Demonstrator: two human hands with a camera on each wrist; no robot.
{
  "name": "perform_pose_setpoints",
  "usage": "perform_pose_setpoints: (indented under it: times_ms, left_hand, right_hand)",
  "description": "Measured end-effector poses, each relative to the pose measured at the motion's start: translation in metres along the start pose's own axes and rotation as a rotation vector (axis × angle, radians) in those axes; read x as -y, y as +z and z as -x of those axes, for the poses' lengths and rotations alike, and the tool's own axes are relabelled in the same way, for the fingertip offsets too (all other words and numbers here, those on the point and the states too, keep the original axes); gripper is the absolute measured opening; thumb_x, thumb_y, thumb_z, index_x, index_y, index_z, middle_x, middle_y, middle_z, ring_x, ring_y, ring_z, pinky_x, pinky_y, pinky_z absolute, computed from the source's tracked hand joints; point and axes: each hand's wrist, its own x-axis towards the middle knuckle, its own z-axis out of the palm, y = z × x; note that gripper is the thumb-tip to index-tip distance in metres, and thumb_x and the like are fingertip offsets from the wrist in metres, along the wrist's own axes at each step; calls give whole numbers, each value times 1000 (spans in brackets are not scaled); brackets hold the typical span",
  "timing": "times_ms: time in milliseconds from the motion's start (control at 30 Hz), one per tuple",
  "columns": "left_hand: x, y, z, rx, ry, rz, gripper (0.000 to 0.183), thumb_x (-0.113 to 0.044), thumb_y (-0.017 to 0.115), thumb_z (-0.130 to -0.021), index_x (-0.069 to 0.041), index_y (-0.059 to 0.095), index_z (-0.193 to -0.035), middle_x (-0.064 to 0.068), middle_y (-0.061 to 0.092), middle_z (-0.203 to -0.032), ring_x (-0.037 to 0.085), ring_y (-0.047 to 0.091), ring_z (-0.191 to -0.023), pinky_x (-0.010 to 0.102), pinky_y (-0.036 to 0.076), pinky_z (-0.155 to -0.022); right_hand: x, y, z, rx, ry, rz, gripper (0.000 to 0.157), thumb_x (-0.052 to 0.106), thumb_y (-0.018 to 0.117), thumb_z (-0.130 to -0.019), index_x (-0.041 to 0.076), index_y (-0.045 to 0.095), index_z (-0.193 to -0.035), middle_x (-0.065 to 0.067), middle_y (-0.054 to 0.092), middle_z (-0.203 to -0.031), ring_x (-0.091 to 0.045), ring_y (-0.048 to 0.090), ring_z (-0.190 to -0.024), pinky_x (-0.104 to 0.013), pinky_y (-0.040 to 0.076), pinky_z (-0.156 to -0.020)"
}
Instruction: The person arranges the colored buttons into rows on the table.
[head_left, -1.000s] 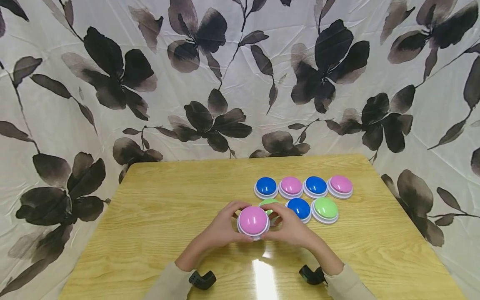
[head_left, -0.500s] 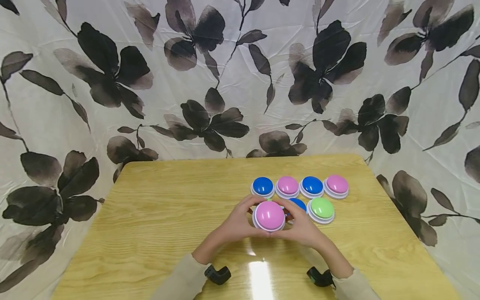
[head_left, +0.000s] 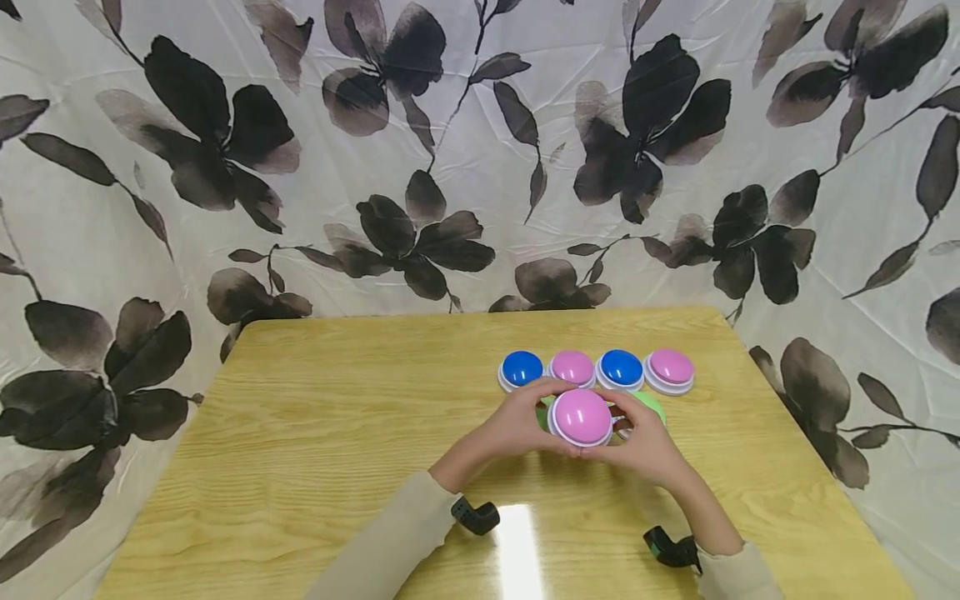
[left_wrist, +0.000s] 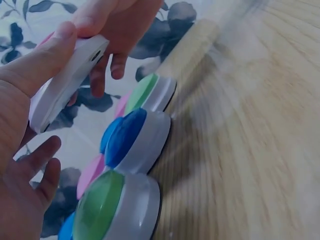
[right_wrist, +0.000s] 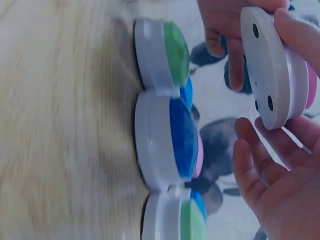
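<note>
Both hands hold a pink dome push button (head_left: 582, 417) with a white base, raised off the table. My left hand (head_left: 525, 422) grips its left side, and my right hand (head_left: 639, 437) grips its right side, thumbs at the near edge. In the right wrist view the white underside of the held button (right_wrist: 265, 70) shows, with dark round spots. Below it on the table stands a front row: a green button (left_wrist: 102, 205), a blue button (left_wrist: 127, 137) and another green button (left_wrist: 142, 92). In the head view the held button and hands mostly cover that row.
Behind lies a back row: a blue button (head_left: 522, 367), a pink button (head_left: 572, 367), a second blue button (head_left: 621, 367) and another pink button (head_left: 671, 367). The wooden table (head_left: 337, 400) ends at a floral cloth backdrop (head_left: 480, 167). Dark cameras sit at both wrists.
Both hands have carried the pink button rightward and slightly away from me, from beside the front row's left green button to over that row, now hiding its blue button.
</note>
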Motion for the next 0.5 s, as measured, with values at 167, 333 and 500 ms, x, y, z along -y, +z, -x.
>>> perform_pose_setpoints:
  times_ms: [167,333,500]
  left_hand:
    - [-1,10,-21,72,-9,-9,84,-39,92,-63,-22,55,-136,-15,55,-129,4,49,-115,34,47,-92]
    - [-4,24,-45,148,-26,-11,83,-44,90,-63,-26,54,-136,-15,55,-128,4,50,-117,29,43,-97]
    - [-6,40,-69,203,-37,-119,90,-49,88,-64,-22,51,-141,-12,54,-132,3,50,-117,27,43,-96]
  right_hand:
    - [-29,-11,6,-37,86,19,79,21,91,-68,14,54,-137,-4,58,-127,-22,57,-100,-35,52,-81]
    - [-47,-28,15,-82,121,52,78,27,90,-68,16,54,-137,-2,58,-126,-20,56,-102,-32,52,-82]
    - [-59,-44,24,-108,174,76,79,27,89,-71,13,51,-139,-9,58,-125,-24,57,-99,-36,52,-80]
